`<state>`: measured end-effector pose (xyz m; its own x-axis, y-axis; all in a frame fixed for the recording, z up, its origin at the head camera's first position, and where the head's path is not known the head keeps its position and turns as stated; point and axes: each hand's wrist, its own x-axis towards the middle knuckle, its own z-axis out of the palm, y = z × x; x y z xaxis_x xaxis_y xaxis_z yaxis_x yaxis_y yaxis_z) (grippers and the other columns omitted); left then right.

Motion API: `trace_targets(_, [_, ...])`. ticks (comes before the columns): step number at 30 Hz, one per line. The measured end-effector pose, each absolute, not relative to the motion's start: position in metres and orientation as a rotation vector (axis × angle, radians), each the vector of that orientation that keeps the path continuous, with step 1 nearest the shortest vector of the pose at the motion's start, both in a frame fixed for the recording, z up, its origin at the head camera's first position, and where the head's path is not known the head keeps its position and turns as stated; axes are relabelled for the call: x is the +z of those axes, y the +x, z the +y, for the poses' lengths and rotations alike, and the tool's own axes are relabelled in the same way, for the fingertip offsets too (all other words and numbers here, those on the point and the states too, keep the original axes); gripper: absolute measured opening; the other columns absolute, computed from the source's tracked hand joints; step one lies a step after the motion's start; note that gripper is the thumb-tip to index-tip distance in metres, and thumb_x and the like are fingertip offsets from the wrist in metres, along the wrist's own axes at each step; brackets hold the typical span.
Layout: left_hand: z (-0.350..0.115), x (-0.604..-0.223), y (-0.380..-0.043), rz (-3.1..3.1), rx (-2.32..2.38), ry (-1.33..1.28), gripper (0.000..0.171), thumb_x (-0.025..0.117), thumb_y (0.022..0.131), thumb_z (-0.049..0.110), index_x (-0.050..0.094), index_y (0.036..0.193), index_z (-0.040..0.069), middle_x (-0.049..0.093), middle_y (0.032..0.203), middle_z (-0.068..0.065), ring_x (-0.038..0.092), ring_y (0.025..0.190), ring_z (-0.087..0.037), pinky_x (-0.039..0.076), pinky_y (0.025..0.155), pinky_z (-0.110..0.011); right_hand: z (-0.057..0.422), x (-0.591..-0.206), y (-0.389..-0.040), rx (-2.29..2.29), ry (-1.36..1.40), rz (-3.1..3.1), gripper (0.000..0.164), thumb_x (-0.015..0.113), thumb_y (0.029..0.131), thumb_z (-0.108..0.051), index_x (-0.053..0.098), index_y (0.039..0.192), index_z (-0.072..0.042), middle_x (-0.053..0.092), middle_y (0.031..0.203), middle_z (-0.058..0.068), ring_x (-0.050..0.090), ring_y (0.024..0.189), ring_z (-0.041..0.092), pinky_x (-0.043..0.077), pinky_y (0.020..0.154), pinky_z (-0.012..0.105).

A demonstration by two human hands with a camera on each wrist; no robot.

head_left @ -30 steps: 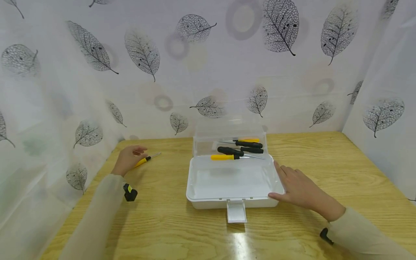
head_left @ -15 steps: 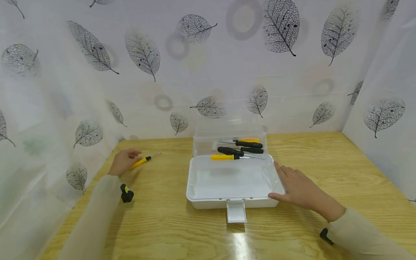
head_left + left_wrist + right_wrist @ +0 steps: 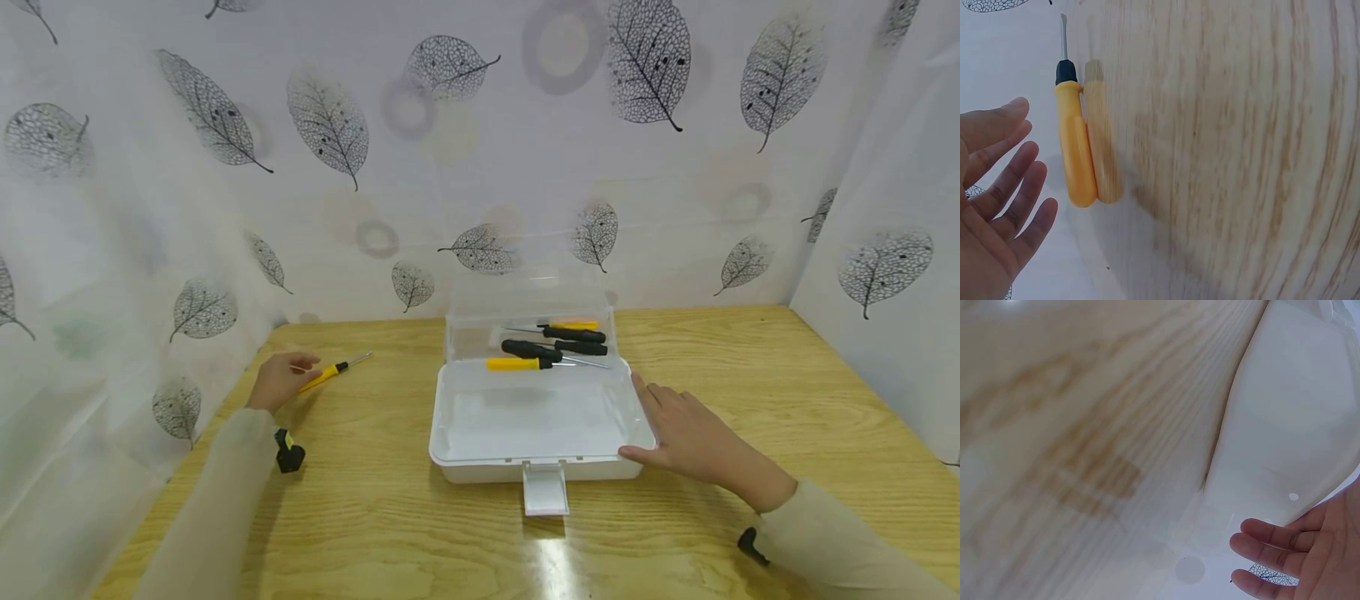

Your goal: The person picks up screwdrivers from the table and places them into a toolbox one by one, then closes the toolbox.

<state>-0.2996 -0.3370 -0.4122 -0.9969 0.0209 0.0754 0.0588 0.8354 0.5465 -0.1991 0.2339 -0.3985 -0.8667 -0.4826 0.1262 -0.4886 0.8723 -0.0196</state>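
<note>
A yellow-handled screwdriver lies on the table at the left, its metal shaft pointing away to the right. My left hand hovers beside its handle, fingers spread and loosely bent; in the left wrist view a gap shows between fingertips and handle. In the middle stands a white toolbox, its clear lid swung back. My right hand rests along the box's right side, thumb on the rim at the front corner. The right wrist view shows its other fingers extended beside the box wall.
At the back of the box, by the lid, lie several screwdrivers, among them a yellow one and a black one. The latch hangs down in front. A leaf-patterned curtain stands behind the wooden table.
My left hand has drawn back to the left and slightly down, uncovering more of the yellow screwdriver's handle. The screwdriver, the box and my right hand stay where they were.
</note>
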Motion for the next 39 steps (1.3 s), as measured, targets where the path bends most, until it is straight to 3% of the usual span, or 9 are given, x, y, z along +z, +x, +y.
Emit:
trace_targets(27, [-0.354, -0.433, -0.307, -3.011, -0.884, 0.039, 0.043, 0.063, 0.090, 0.020, 0.057, 0.124, -0.004, 0.054, 0.126, -0.030, 0.053, 0.110, -0.044, 0.047, 0.088, -0.053, 0.234, -0.402, -0.200, 0.085, 0.774, -2.904, 0.100, 0.058, 0.081, -0.062, 0.028, 0.140, 0.013, 0.056, 0.121, 0.030, 0.056, 0.110, 0.040, 0.048, 0.088, 0.051])
trace_targets(39, [-0.356, -0.437, -0.305, -3.006, -0.898, 0.033, 0.039, 0.063, 0.088, 0.017, 0.059, 0.120, -0.007, 0.057, 0.121, -0.030, 0.053, 0.109, -0.045, 0.045, 0.092, -0.055, 0.235, -0.401, -0.199, 0.102, 0.763, -2.913, 0.101, 0.059, 0.081, -0.062, 0.028, 0.140, 0.013, 0.055, 0.123, 0.031, 0.056, 0.110, 0.041, 0.047, 0.089, 0.052])
